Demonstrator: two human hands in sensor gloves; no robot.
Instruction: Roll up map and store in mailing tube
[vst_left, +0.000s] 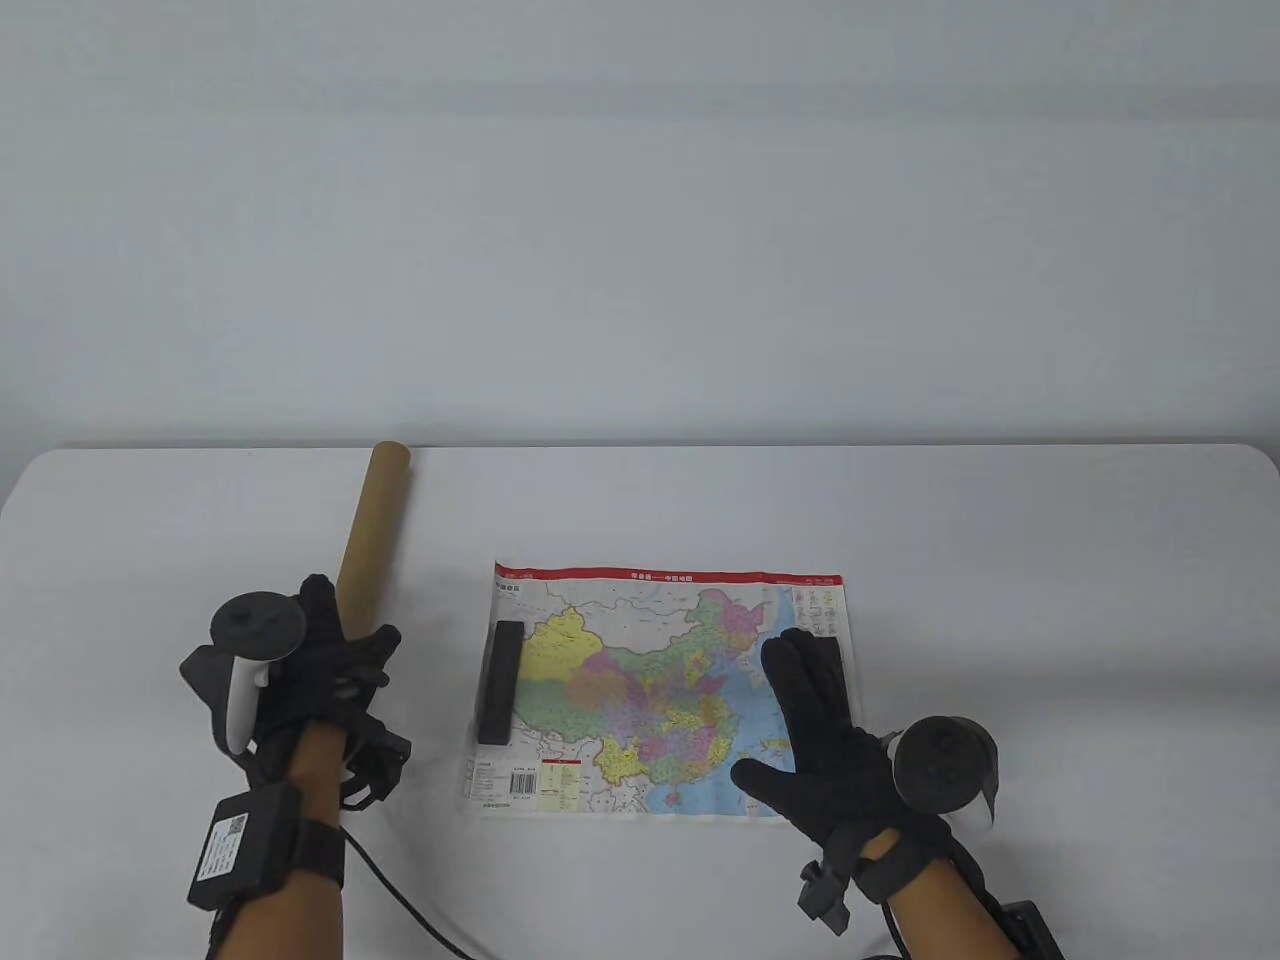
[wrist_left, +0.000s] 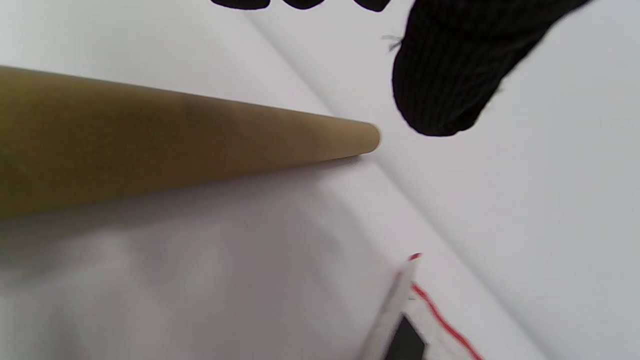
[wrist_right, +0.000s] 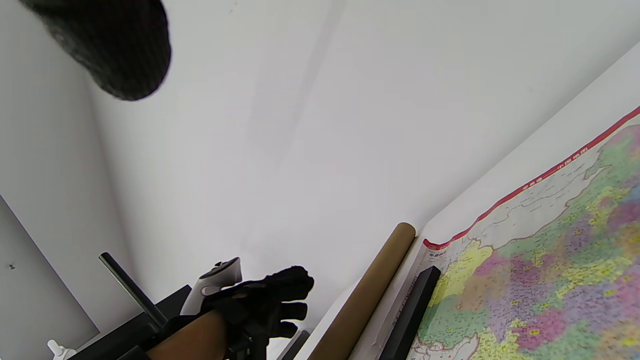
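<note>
The map (vst_left: 660, 690) lies flat and unrolled on the white table (vst_left: 1000, 520), its long axis running left to right across the table view, and everything else is best placed against it. A black bar weight (vst_left: 500, 682) sits on the map's left margin, its length running front to back; a second black bar (vst_left: 830, 665) lies on the right margin, mostly covered by the right hand (vst_left: 815, 730). That hand rests palm down on the map's right part, fingers spread and apart, holding nothing that can be seen; whether it actually touches the bar beneath it cannot be told. The mailing tube (vst_left: 355, 560) lies off the map's left edge, apart from it, its long axis running front to back with a slight lean, far end near the table's back edge. The left hand (vst_left: 320, 670) is on the tube's near end, fingers curled over it in what looks like a loose grip. So the right hand is the nearer one to the map, and rolling would likely start from that short right edge once the bars are lifted off. The left wrist view shows the tube's far end (wrist_left: 372, 138) and its full taper, which the table view foreshortens; the right wrist view shows the tube (wrist_right: 365, 295) lying just beside the map's left bar (wrist_right: 412, 312), with the left hand (wrist_right: 265, 305) beyond
</note>
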